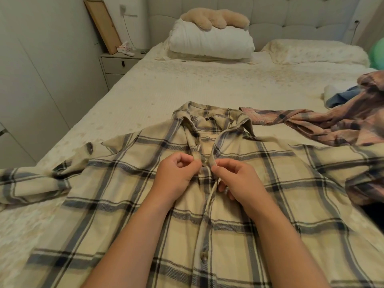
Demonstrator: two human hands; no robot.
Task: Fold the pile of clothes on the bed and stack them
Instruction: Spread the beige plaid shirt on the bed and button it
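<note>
So the cream plaid shirt (pixel 207 215) is spread front-up on the bed (pixel 145 90), hem toward the person, collar pointing at the headboard. Both hands are up at the placket just below the collar: left hand (pixel 176 173) pinching one front edge, right hand (pixel 239 179) pinching the other, each grip clenched on cloth right at a button (pixel 204 162). Looks to me like they're buttoning it before any folding happens (the lower button near the hem seems done already, hard to be sure).

Next move probably wants that button pushed through its hole, then the sleeves brought in. The left sleeve (pixel 31 183) is bunched out toward the bed's edge, so it could slide off if tugged.

Off to the right, a pink plaid shirt (pixel 332 125) lies crumpled, touching the cream shirt's shoulder, with something denim-blue (pixel 342 96) tucked beside it. That's the rest of the pile, I'd guess.

Beyond the collar there's a big open stretch of bedspread, good room for a stack. Further back, a white pillow (pixel 212 40) with a plush toy (pixel 214 18) on top.
</note>
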